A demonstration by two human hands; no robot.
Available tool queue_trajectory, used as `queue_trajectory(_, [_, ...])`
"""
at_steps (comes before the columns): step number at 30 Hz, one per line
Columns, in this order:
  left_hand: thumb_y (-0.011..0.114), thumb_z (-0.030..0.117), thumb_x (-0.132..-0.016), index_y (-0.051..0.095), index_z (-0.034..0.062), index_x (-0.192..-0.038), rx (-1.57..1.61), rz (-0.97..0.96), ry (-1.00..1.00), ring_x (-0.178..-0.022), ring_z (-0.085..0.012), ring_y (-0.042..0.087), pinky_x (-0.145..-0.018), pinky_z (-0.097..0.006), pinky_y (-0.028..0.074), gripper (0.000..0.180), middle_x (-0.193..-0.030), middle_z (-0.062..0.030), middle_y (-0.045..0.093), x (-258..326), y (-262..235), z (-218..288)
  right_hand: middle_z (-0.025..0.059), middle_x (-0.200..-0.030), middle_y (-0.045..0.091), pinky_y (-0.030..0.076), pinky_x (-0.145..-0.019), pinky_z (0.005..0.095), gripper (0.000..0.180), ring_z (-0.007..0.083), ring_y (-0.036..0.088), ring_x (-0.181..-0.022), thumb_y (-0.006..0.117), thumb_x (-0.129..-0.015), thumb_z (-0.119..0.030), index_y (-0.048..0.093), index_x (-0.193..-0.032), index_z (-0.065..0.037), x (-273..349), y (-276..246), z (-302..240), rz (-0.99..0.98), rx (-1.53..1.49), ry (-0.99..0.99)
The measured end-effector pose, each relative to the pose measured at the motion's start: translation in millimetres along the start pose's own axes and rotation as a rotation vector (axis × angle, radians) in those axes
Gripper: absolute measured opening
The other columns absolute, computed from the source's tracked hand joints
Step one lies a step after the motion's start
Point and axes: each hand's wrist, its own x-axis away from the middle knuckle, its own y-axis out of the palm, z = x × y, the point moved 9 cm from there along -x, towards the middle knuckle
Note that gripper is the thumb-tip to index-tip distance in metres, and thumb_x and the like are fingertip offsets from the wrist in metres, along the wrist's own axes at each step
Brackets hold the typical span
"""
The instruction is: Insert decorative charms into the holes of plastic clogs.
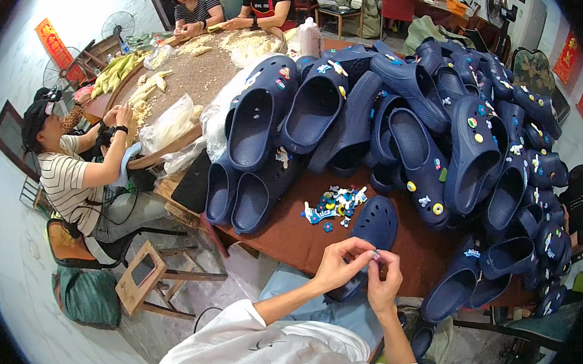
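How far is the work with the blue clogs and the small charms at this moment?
Done: many clogs in the pile already carry coloured charms. In hand: the left hand and right hand pinch one small piece at the clog by the table edge. Left: loose charms lie on the table, and some clogs look bare.

Big heap of navy clogs (404,115) takes up most of the brown table (287,239), a lot of them dotted with little coloured charms; a loose bunch of charms (334,204) sits on the bare tabletop near its front edge. Off to the left there's a round table (197,74) covered in crumbly pale stuff, with corn cobs (118,70) along its far rim and clear plastic bags (170,125) at the near edge; a person in a striped shirt (68,180) sits at it on a chair; two more people (226,5) sit at the back; a small wooden stool (149,277) stands on the floor; a fan (119,22) is by the wall.
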Motion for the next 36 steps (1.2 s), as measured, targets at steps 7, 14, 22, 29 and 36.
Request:
queue_trajectory(7, [0.065, 0.010, -0.091, 0.068, -0.0007, -0.102, 0.086, 0.015, -0.043, -0.087, -0.0076, 0.063, -0.078, -0.023, 0.051, 0.016, -0.096, -0.0032, 0.070, 0.5, 6.9, -8.6, 0.0020, -0.091, 0.061, 0.048, -0.074, 0.0219, 0.011, 0.0072, 0.058, -0.084, 0.060, -0.093, -0.004, 0.056, -0.102, -0.001, -2.0, 11.4, 35.1, -0.134, -0.575, 0.330])
queue_trajectory(14, [0.058, 0.012, -0.096, 0.057, 0.0008, -0.125, 0.251, -0.007, -0.123, -0.097, -0.0087, 0.059, -0.081, -0.024, 0.049, 0.030, -0.115, -0.0033, 0.062, 20.6, 23.0, -42.0, 0.0003, -0.086, 0.060, 0.047, -0.069, 0.0212, 0.012, 0.0060, 0.057, -0.077, 0.056, -0.097, -0.014, 0.058, -0.100, -0.002, -25.5, -9.6, 71.8, -0.074, -0.499, 0.475])
queue_trajectory(22, [0.059, 0.024, -0.096, 0.048, -0.0006, -0.131, 0.286, -0.026, -0.244, -0.107, -0.0123, 0.054, -0.089, -0.029, 0.045, 0.044, -0.124, -0.0086, 0.056, 3.0, 34.6, -71.2, -0.0013, -0.084, 0.062, 0.047, -0.065, 0.0207, 0.014, 0.0059, 0.057, -0.075, 0.058, -0.097, -0.019, 0.060, -0.103, -0.007, -0.8, 9.1, 143.4, -0.217, -0.505, 0.731])
queue_trajectory(29, [0.062, 0.030, -0.093, 0.063, -0.0021, -0.100, 0.416, 0.031, -0.417, -0.073, -0.0061, 0.055, -0.067, -0.023, 0.045, 0.033, -0.088, 0.0002, 0.063, -21.1, 41.9, -83.5, -0.0034, -0.084, 0.062, 0.046, -0.066, 0.0200, 0.013, 0.0046, 0.056, -0.076, 0.062, -0.094, -0.019, 0.063, -0.101, -0.008, 1.5, 13.0, 154.8, -0.190, -0.514, 0.738])
queue_trajectory(36, [0.061, 0.020, -0.092, 0.059, -0.0046, -0.115, 0.387, -0.015, -0.459, -0.093, -0.0142, 0.061, -0.084, -0.030, 0.050, 0.033, -0.106, -0.0072, 0.063, -21.9, 37.6, -101.0, -0.0047, -0.085, 0.062, 0.046, -0.067, 0.0202, 0.014, 0.0039, 0.056, -0.077, 0.067, -0.091, -0.020, 0.065, -0.099, -0.009, -2.1, 16.8, 155.3, -0.227, -0.525, 0.781])
